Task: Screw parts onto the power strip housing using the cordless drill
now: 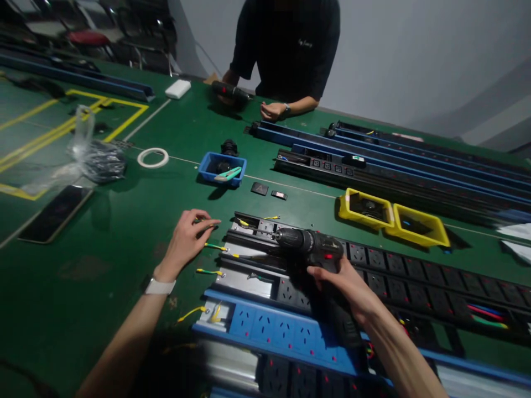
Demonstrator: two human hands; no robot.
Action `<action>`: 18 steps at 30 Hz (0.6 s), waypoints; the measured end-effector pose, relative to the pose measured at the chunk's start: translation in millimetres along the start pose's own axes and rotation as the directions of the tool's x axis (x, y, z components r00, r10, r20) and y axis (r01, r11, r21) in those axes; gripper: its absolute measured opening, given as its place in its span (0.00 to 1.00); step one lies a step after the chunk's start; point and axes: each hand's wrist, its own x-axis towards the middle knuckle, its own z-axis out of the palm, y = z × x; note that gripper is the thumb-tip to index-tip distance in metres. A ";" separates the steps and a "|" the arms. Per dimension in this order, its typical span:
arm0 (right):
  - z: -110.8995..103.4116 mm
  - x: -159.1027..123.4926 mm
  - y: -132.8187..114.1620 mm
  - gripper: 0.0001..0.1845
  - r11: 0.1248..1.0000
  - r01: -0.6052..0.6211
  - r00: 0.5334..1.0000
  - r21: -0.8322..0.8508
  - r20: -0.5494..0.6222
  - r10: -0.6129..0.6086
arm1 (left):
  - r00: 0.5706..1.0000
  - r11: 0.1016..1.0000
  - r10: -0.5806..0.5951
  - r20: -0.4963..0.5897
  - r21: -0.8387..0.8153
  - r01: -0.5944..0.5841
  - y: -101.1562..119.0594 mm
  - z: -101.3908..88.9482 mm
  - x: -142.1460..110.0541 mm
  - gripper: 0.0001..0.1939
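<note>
My right hand (336,276) grips a black cordless drill (309,246) by its handle. The drill lies level over the power strips, its bit pointing left toward the end of a black power strip (375,258). My left hand (188,237), a white band at its wrist, hovers just left of the strip ends. Its thumb and forefinger are pinched together; whatever is between them is too small to name. Close by, green-yellow wires (211,271) stick out of the metal strip ends. A blue power strip (286,330) lies nearer to me, alongside others.
Across the green table a person (286,50) holds another drill (230,91). A blue bin (222,168) with a green-handled tool, two yellow bins (418,225), a tape roll (152,158), a phone (56,214) and a plastic bag (99,157) stand around. Long rails (373,143) lie behind.
</note>
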 end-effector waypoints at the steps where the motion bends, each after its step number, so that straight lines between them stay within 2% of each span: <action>1: -0.1 0.4 0.3 0.37 1.000 -0.008 1.000 -0.002 0.003 0.008 | 1.000 0.999 -0.014 -0.018 0.035 0.015 -3.7 -1.2 2.2 0.16; 4: 0.1 0.7 0.3 0.38 0.999 -0.039 0.999 -0.013 -0.013 0.038 | 0.999 0.996 -0.053 0.004 0.066 0.053 -13.0 -3.5 3.2 0.19; 7: 0.4 0.9 0.1 0.39 0.999 -0.039 0.999 -0.031 -0.013 0.039 | 0.995 0.994 -0.099 0.020 0.056 0.098 -18.3 -2.5 -1.9 0.17; 13: 0.1 5.3 1.0 0.42 0.993 -0.045 0.999 -0.107 -0.027 0.043 | 0.990 0.991 -0.135 -0.047 -0.001 0.135 -21.2 4.3 -2.6 0.13; 18: 2.1 7.9 1.4 0.45 0.993 -0.065 0.998 -0.102 -0.014 0.064 | 0.985 0.987 -0.151 -0.080 -0.071 0.145 -17.1 2.7 1.7 0.10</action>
